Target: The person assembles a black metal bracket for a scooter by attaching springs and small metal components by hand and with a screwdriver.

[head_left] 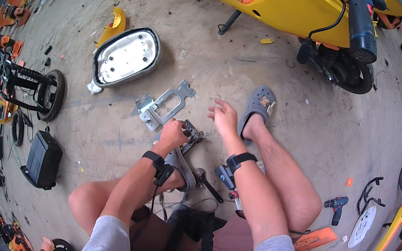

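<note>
While I observed through the head view, the person's left hand (pixel 173 134) was closed in a pinch at a dark, flat-faced metal part (pixel 193 137), low over the floor by the left foot. I could not tell exactly where the fingertips pressed. I judged it was held there because the bent, spread knees left that spot within both hands' reach. The right hand (pixel 224 119) was open and empty, fingers spread, near the grey perforated clog (pixel 259 103) on the right foot. Just beyond the left hand, a silver-grey metal bracket (pixel 150 116) lay on the concrete floor (pixel 211 63), probably placed for easy reach.

Containers: a shallow oval shell, pale inside and black-rimmed (pixel 128 59), lay hollow side up, with small dark round fittings (pixel 112 69) inside; the contents of a black, box-shaped plastic case (pixel 43 160) were not visible.
</note>
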`<state>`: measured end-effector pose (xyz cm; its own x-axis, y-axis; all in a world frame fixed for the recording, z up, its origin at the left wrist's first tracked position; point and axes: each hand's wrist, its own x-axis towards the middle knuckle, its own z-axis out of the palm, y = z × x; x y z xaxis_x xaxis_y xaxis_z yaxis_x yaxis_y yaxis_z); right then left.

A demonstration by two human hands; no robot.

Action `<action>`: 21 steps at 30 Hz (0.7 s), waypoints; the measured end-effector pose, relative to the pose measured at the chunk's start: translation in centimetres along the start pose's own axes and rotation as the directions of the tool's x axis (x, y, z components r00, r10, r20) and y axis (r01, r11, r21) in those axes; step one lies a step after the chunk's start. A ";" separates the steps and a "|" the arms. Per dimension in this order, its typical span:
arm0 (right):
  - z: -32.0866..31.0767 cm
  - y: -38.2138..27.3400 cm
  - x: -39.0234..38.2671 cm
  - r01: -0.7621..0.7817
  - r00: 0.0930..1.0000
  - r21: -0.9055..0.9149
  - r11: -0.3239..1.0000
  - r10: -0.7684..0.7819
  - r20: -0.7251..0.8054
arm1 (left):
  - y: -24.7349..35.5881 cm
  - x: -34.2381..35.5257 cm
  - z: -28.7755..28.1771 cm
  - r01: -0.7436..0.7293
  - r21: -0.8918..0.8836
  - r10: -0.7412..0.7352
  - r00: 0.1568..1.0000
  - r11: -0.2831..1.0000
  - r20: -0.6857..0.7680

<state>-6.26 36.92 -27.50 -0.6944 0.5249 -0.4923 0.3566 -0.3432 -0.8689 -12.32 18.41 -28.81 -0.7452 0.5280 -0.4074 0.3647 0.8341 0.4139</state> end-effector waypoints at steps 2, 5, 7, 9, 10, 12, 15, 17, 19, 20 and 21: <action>0.9 6.2 -1.3 0.101 0.982 -0.407 0.908 -0.157 -0.108 | -0.5 0.1 -0.5 -0.001 -0.090 0.002 1.000 0.996 0.011; 2.9 9.4 -4.4 0.238 0.969 -0.514 0.824 -0.235 0.071 | -1.7 -0.3 -0.8 -0.066 -0.152 0.054 0.995 0.986 -0.081; 3.7 11.3 -4.5 0.339 0.940 -0.487 0.804 -0.304 0.152 | -1.7 -0.5 -0.5 -0.082 -0.180 0.060 0.991 0.980 -0.120; 3.8 14.2 -3.4 0.402 0.913 -0.448 0.799 -0.389 0.125 | 0.9 -0.3 -0.6 0.029 -0.352 -0.071 0.992 0.936 -0.106; 4.2 13.8 -3.6 0.411 0.905 -0.464 0.785 -0.413 0.103 | 1.4 -0.9 -0.9 0.103 -0.427 -0.158 0.983 0.898 -0.096; 4.0 14.4 -3.1 0.478 0.854 -0.457 0.750 -0.519 0.041 | 1.2 -1.7 0.4 0.071 -0.678 -0.282 0.937 0.732 -0.206; 4.2 14.0 -3.3 0.462 0.860 -0.481 0.745 -0.509 0.038 | 0.2 -1.7 3.5 -0.163 -0.899 -0.529 0.760 0.406 -0.377; 4.0 14.1 -3.7 0.438 0.872 -0.447 0.780 -0.489 0.000 | 1.8 -1.9 3.2 -0.168 -0.974 -0.528 0.819 0.151 -0.223; 4.1 14.2 -3.8 0.315 0.918 -0.408 0.857 -0.384 -0.097 | 1.9 -1.7 3.2 -0.169 -0.984 -0.504 0.846 0.050 -0.171; 4.2 14.2 -4.0 0.282 0.921 -0.419 0.863 -0.365 -0.134 | 1.7 -1.6 3.2 -0.164 -0.984 -0.490 0.854 0.069 -0.177; 4.2 14.3 -4.2 0.248 0.922 -0.428 0.869 -0.347 -0.170 | 1.5 -1.7 3.2 -0.160 -0.983 -0.475 0.861 0.086 -0.182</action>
<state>-0.84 26.56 -37.65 -0.6580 0.7355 -0.1614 0.4053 0.1653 -0.8991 -8.75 19.33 -30.10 -0.9162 0.0289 -0.3997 -0.3986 -0.1694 0.9013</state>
